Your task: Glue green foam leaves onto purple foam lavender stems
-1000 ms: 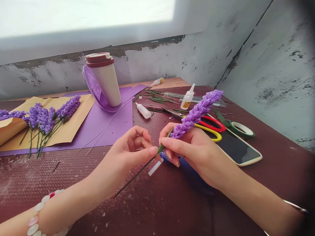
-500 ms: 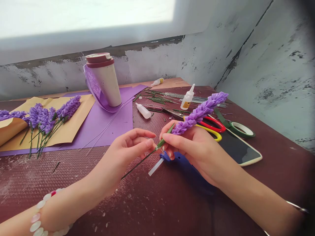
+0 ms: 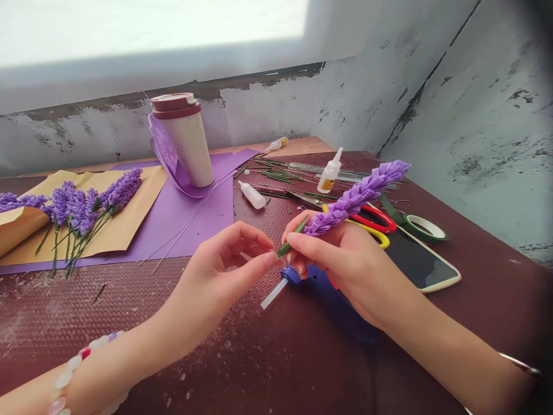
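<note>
A purple paper flower (image 3: 358, 197) with a green leaf (image 3: 292, 237) at its base slants up to the right. My right hand (image 3: 341, 253) pinches it where leaf and petals meet. The thumb and forefinger of my left hand (image 3: 242, 259) are closed at the lower end of the leaf, on the stem; the rest of the stem is hidden behind this hand. Below the fingers lies a blue glue gun (image 3: 315, 282) with a clear stick (image 3: 273, 293) pointing left, partly covered by my right hand.
Finished purple flowers (image 3: 78, 207) lie on brown paper (image 3: 142, 202) at left. A cup (image 3: 188, 144) stands behind. Two glue bottles (image 3: 329, 173), green wires (image 3: 280, 173), scissors (image 3: 375, 225), green tape (image 3: 425, 228) and a phone (image 3: 421, 262) are on the table (image 3: 259, 369).
The flower and my right hand have moved slightly right and up. My left hand has turned and its fingertips have shifted right, up to the leaf's base; the stem no longer shows below it.
</note>
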### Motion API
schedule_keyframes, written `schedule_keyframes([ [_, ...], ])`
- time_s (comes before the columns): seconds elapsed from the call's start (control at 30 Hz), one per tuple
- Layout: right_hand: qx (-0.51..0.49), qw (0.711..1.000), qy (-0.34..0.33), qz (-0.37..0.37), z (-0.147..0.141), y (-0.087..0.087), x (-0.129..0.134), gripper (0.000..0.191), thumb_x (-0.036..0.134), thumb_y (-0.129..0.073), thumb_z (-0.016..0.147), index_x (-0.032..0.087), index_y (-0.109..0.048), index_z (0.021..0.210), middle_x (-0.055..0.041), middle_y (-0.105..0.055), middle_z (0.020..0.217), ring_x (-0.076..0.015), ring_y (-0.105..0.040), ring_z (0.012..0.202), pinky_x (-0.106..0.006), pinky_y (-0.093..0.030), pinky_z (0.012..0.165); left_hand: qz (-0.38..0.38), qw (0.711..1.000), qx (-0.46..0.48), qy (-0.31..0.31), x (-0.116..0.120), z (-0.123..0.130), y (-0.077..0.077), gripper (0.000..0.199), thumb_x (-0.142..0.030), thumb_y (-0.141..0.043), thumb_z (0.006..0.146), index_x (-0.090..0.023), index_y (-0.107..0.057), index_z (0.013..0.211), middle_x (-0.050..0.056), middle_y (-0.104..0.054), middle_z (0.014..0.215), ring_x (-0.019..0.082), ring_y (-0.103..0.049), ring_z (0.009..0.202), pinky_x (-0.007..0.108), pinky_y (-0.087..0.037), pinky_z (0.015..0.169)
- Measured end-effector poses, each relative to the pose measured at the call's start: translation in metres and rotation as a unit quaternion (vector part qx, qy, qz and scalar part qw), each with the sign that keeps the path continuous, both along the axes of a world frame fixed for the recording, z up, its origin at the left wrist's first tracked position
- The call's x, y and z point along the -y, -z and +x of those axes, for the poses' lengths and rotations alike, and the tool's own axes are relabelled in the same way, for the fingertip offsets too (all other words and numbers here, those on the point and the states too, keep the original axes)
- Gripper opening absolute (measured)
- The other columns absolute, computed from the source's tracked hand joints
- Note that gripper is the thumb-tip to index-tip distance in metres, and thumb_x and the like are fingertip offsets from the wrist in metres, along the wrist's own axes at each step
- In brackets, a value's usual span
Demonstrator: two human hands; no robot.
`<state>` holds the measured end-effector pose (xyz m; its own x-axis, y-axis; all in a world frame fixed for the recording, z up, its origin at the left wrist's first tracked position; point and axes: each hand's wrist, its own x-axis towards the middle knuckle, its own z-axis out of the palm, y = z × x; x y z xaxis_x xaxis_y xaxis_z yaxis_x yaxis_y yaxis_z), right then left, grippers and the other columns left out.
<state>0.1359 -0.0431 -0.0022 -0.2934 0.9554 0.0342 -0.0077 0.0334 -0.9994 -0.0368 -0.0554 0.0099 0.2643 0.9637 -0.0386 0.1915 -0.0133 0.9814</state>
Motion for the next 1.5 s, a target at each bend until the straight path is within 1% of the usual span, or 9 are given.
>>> schedule_keyframes([
  [0.17,0.056,0.998,0.005,0.020,-0.002,-0.006,0.005,0.017,0.031,-0.056,0.085,0.021,-0.056,0.072,0.0039,-0.052,0.062,-0.0115,-0.049,0.060,-0.025,-0.040,0.061,0.177,0.973,-0.147,-0.012,0.003,0.000,0.001,0.009,-0.023,-0.069,0.076,-0.023,-0.061,0.073,-0.004,-0.065,0.071,0.012,-0.056,0.066,0.023,-0.041,0.062],
  [0.27,0.072,0.997,0.005,0.040,-0.003,-0.008,0.006,0.016,0.030,-0.055,0.085,0.022,-0.056,0.071,0.0046,-0.053,0.061,-0.0109,-0.049,0.059,-0.025,-0.039,0.060,0.195,0.966,-0.169,-0.012,0.003,0.000,0.002,0.009,-0.022,-0.068,0.077,-0.023,-0.060,0.071,-0.004,-0.065,0.070,0.012,-0.055,0.063,0.023,-0.040,0.059],
  [0.47,0.100,0.993,0.007,0.070,-0.002,-0.008,0.008,0.015,0.027,-0.055,0.085,0.022,-0.056,0.071,0.0058,-0.052,0.059,-0.0099,-0.048,0.057,-0.024,-0.036,0.057,0.107,0.985,-0.135,0.000,-0.001,0.000,-0.001,0.011,-0.023,-0.067,0.077,-0.021,-0.060,0.069,-0.004,-0.063,0.066,0.011,-0.052,0.062,0.022,-0.038,0.059],
  [0.6,0.083,0.995,-0.013,0.061,0.000,-0.009,0.008,0.016,0.022,-0.054,0.085,0.021,-0.055,0.070,0.0066,-0.050,0.058,-0.0087,-0.047,0.056,-0.023,-0.037,0.057,-0.032,0.998,-0.038,0.049,-0.004,-0.001,-0.002,0.013,-0.022,-0.067,0.076,-0.017,-0.059,0.067,-0.004,-0.061,0.064,0.011,-0.051,0.062,0.022,-0.038,0.058],
  [0.7,0.043,0.998,-0.053,0.016,0.003,-0.007,0.006,0.017,0.022,-0.054,0.086,0.021,-0.055,0.069,0.0058,-0.052,0.059,-0.0088,-0.048,0.055,-0.023,-0.038,0.055,-0.136,0.983,0.062,0.110,-0.007,-0.002,-0.001,0.014,-0.024,-0.067,0.077,-0.016,-0.058,0.070,-0.001,-0.067,0.069,0.012,-0.056,0.068,0.023,-0.041,0.066],
  [0.8,0.000,0.995,-0.096,-0.017,0.006,-0.002,0.002,0.019,0.028,-0.055,0.087,0.020,-0.057,0.070,0.0043,-0.055,0.059,-0.0094,-0.050,0.055,-0.023,-0.038,0.053,-0.191,0.967,0.102,0.136,-0.010,-0.003,0.001,0.017,-0.025,-0.068,0.078,-0.015,-0.057,0.070,0.000,-0.069,0.069,0.011,-0.056,0.067,0.023,-0.039,0.065],
  [1.0,-0.042,0.991,-0.120,-0.041,0.009,0.002,-0.001,0.022,0.033,-0.058,0.087,0.019,-0.057,0.070,0.0038,-0.055,0.060,-0.0076,-0.050,0.054,-0.021,-0.039,0.051,-0.238,0.951,0.128,0.147,-0.012,-0.004,0.003,0.021,-0.030,-0.069,0.077,-0.015,-0.057,0.069,0.000,-0.068,0.065,0.010,-0.053,0.063,0.023,-0.036,0.062],
  [1.2,-0.052,0.990,-0.124,-0.049,0.009,0.001,-0.003,0.020,0.030,-0.059,0.085,0.018,-0.056,0.069,0.0041,-0.052,0.058,-0.0077,-0.049,0.052,-0.021,-0.039,0.049,-0.233,0.950,0.128,0.163,-0.012,-0.007,0.004,0.020,-0.029,-0.066,0.081,-0.015,-0.057,0.070,0.000,-0.068,0.068,0.010,-0.052,0.064,0.023,-0.037,0.063],
  [1.5,-0.059,0.996,-0.055,-0.047,0.006,-0.002,-0.001,0.019,0.029,-0.059,0.083,0.019,-0.056,0.067,0.0045,-0.051,0.055,-0.0070,-0.048,0.049,-0.020,-0.038,0.048,-0.222,0.950,0.158,0.153,-0.012,-0.006,0.005,0.018,-0.026,-0.062,0.085,-0.014,-0.056,0.073,-0.001,-0.065,0.066,0.007,-0.050,0.061,0.020,-0.038,0.063],
])
